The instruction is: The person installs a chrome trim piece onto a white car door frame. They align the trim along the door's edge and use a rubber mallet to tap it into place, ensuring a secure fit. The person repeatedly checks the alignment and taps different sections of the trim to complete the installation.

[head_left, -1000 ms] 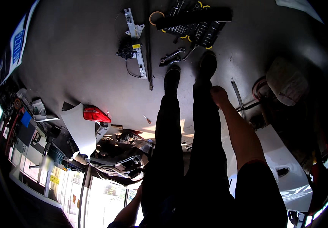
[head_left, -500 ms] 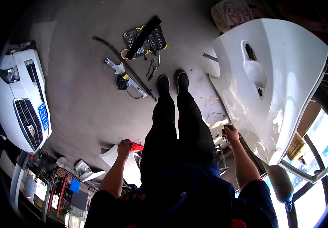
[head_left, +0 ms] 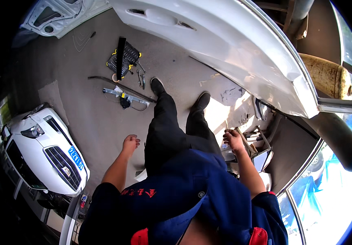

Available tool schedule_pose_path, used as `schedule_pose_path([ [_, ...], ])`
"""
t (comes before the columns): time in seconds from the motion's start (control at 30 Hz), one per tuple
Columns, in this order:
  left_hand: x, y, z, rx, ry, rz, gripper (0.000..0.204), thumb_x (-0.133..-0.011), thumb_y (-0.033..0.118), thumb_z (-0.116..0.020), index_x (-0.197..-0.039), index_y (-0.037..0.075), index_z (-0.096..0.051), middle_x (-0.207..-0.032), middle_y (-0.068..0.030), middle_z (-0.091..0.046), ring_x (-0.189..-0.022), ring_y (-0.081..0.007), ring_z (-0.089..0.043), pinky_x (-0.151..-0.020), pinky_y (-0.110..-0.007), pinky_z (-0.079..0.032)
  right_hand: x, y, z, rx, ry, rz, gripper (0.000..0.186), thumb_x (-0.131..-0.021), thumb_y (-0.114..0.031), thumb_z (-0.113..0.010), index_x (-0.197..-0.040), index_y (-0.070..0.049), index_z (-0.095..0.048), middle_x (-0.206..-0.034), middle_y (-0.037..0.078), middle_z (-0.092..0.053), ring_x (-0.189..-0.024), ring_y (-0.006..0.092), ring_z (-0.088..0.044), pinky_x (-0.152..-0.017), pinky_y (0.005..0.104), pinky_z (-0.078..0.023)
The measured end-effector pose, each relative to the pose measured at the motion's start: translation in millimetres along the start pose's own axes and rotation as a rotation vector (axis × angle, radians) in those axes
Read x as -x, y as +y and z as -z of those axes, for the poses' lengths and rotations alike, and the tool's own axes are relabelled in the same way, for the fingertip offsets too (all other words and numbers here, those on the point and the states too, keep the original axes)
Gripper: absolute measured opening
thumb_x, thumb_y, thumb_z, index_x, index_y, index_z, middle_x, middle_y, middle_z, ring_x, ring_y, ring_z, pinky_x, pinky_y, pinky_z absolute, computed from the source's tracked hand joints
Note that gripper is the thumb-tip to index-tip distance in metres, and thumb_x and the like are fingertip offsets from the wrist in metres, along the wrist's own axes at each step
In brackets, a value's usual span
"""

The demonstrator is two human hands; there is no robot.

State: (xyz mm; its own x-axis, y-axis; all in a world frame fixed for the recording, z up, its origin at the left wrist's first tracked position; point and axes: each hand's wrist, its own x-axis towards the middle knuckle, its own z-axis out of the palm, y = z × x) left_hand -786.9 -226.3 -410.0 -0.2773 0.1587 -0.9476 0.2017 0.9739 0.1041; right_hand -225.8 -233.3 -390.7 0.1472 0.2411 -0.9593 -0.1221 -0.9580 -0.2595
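Note:
My left hand (head_left: 131, 142) hangs beside my left thigh with its fingers loosely apart and nothing seen in it. My right hand (head_left: 234, 140) is beside my right leg, fingers curled round something small and dark that I cannot make out. A white car door (head_left: 225, 45) stands ahead and to the right, with openings in its handle area. On the floor ahead lies a window regulator (head_left: 127, 98) with a black motor, next to a long black trim strip (head_left: 137, 92).
An open socket set (head_left: 130, 54) lies ahead with a black strip (head_left: 121, 57) across it; a tape roll (head_left: 115, 77) and wrenches (head_left: 141, 78) are close by. A white car (head_left: 47, 149) stands at left. A metal-framed stand (head_left: 261, 143) is at right, below a tank (head_left: 323, 75).
The view has turned to the right, and the car door now spans the top right. My feet have moved apart. My left hand is no longer beside the red part and its fingers have loosened.

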Motion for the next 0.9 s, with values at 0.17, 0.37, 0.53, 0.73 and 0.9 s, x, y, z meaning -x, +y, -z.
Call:
schedule_pose_path([
  [0.17,1.9,68.5,-73.7,-0.302,-0.021,-0.175,0.028,-0.1,0.014,-0.05,-0.119,0.001,-0.066,-0.091,-0.0118,-0.07,-0.075,-0.0199,-0.067,-0.063,-0.035,-0.055,36.4,6.4,80.9,-0.127,0.161,0.05,0.024,-0.093,-0.015,-0.065,-0.111,0.001,-0.067,-0.088,0.01,-0.07,-0.071,0.0183,-0.067,-0.063,0.0313,-0.055],
  [0.37,36.8,215.5,-150.6,-0.381,0.0,-0.692,0.027,-0.096,0.013,-0.055,-0.116,0.001,-0.069,-0.103,-0.0138,-0.075,-0.095,-0.0227,-0.071,-0.086,-0.034,-0.056,23.1,18.8,174.3,-0.362,0.258,0.099,0.016,-0.094,-0.008,-0.061,-0.109,-0.002,-0.063,-0.084,0.008,-0.067,-0.063,0.0178,-0.062,-0.058,0.0311,-0.052],
  [0.53,169.8,406.6,-231.3,-0.472,-0.188,-1.234,0.025,-0.097,0.006,-0.056,-0.118,-0.002,-0.065,-0.107,-0.0134,-0.074,-0.097,-0.0213,-0.072,-0.088,-0.033,-0.056,20.4,-59.3,193.0,-0.457,0.256,0.338,0.013,-0.096,-0.012,-0.062,-0.103,-0.001,-0.063,-0.084,0.006,-0.066,-0.067,0.0149,-0.062,-0.059,0.0287,-0.051],
  [0.73,364.4,585.4,-332.2,-0.466,-0.292,-2.066,0.019,-0.09,0.004,-0.063,-0.108,-0.001,-0.067,-0.096,-0.0128,-0.07,-0.086,-0.0223,-0.07,-0.08,-0.033,-0.056,115.8,-240.5,204.7,-0.246,0.259,0.826,0.032,-0.098,-0.018,-0.065,-0.124,0.001,-0.064,-0.099,0.005,-0.069,-0.086,0.014,-0.065,-0.077,0.0285,-0.053],
  [0.9,511.8,661.2,-405.7,-0.463,-0.184,-2.615,0.025,-0.087,0.014,-0.07,-0.11,0.004,-0.068,-0.093,-0.0107,-0.068,-0.088,-0.0273,-0.068,-0.083,-0.036,-0.055,182.7,-365.5,241.5,-0.024,0.518,1.219,0.037,-0.097,-0.022,-0.069,-0.126,0.0,-0.064,-0.118,0.012,-0.068,-0.107,0.021,-0.067,-0.09,0.0317,-0.054],
])
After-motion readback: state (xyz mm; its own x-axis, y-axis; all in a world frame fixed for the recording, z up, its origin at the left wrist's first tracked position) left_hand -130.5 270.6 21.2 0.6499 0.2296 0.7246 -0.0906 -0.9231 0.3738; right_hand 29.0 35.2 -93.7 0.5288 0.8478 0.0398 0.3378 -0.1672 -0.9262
